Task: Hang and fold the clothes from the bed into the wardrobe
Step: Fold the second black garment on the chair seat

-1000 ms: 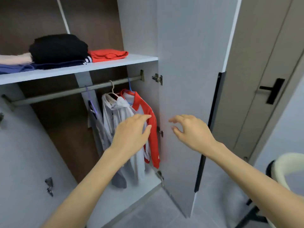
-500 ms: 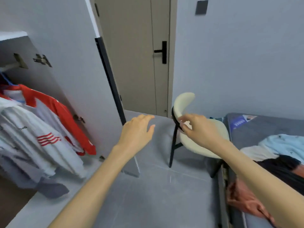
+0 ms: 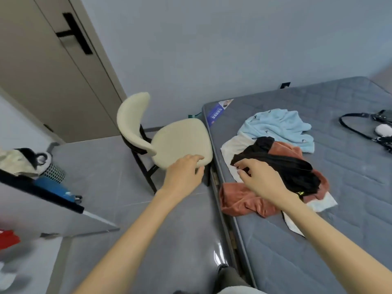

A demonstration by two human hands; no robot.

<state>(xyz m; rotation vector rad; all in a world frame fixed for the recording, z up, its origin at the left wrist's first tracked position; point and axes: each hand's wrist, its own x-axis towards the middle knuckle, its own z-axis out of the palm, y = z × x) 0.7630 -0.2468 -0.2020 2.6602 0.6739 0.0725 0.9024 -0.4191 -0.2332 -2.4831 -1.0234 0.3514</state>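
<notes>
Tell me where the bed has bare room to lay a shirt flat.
Bare mattress near you, in front of the rust garment; another strip between the pile and the bag. Crowded by the chair, where the pile lies.

Nothing legible. Blue label (image 3: 216, 115) on the bed's (image 3: 318, 240) far left corner has white print, too blurred to read. Yellow mark (image 3: 300, 193) on black garment (image 3: 297, 172): unreadable.

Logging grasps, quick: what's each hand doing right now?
Left hand: open, holding nothing.
Right hand: open, fingers loosely curled by the black garment, holding nothing.
</notes>
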